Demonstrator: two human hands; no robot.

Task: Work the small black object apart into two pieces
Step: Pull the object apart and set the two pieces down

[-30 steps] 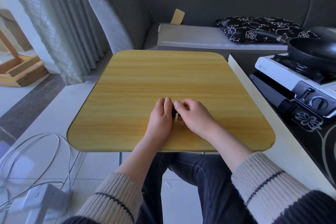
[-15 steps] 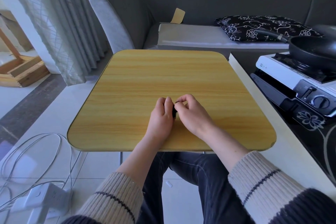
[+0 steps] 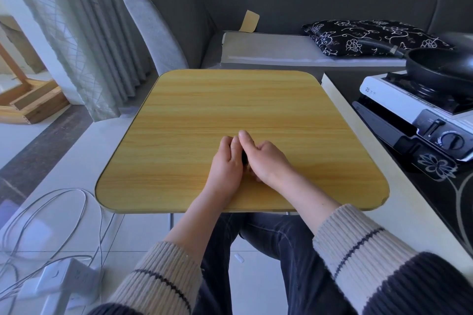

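Note:
A small black object (image 3: 245, 158) shows only as a dark sliver between my two hands, low over the wooden table (image 3: 230, 110) near its front edge. My left hand (image 3: 226, 163) presses against it from the left, fingers together. My right hand (image 3: 263, 160) closes over it from the right, its index finger stretched forward along the left fingertips. Most of the object is hidden by the palms, so I cannot tell whether it is in one piece.
A portable gas stove (image 3: 419, 110) with a black frying pan (image 3: 440, 66) stands on the white counter at the right. A grey sofa (image 3: 256, 7) lies behind the table. Cables and a power strip (image 3: 58, 279) lie on the floor at the left.
Both hands have pressed closer together around the black object. The right index finger has stretched forward, and less of the object shows than before.

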